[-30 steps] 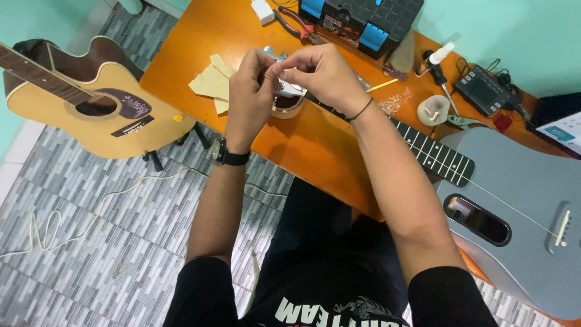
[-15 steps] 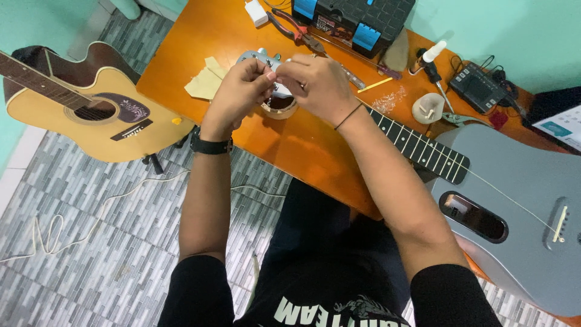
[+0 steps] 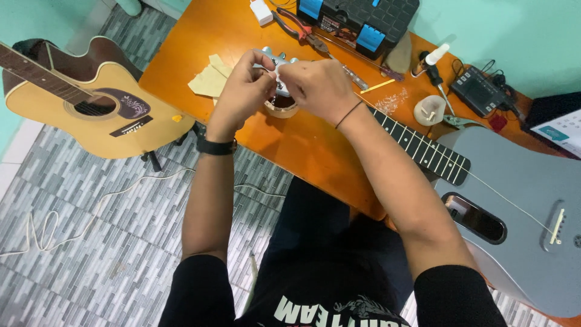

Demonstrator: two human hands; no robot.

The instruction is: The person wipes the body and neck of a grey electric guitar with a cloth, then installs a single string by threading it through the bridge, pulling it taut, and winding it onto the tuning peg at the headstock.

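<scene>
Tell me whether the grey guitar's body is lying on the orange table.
No. The grey guitar body overhangs the orange table edge beside the person; only its neck crosses the tabletop.

Black sleeves, black wristwatch [image 3: 215, 146], thin wristband [image 3: 349, 113].

Bare orange table [image 3: 200, 45] lies open at ten o'clock of the hands. At six o'clock the tabletop is free to its near edge. At twelve a toolbox [image 3: 357, 21] and pliers [image 3: 299, 27] block; at three a small white cup [image 3: 430, 110] and the grey guitar's neck [image 3: 417, 145] crowd.
</scene>
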